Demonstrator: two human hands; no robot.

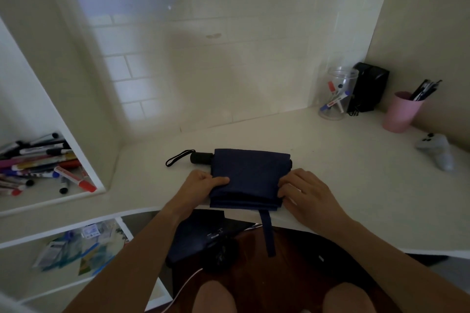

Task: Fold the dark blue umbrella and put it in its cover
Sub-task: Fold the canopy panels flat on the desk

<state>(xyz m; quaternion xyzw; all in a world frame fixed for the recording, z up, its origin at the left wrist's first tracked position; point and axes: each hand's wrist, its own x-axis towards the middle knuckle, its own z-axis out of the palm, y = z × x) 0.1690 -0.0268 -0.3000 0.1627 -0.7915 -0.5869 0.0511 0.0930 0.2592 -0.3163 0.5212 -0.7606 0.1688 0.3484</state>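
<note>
Home study nook: white desk [330,185], marker shelf [50,198], pink pen cup [400,114].

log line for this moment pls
step: folding canopy | umbrella flat on desk | left hand and right hand pinch its sides | strap hangs off edge
</note>
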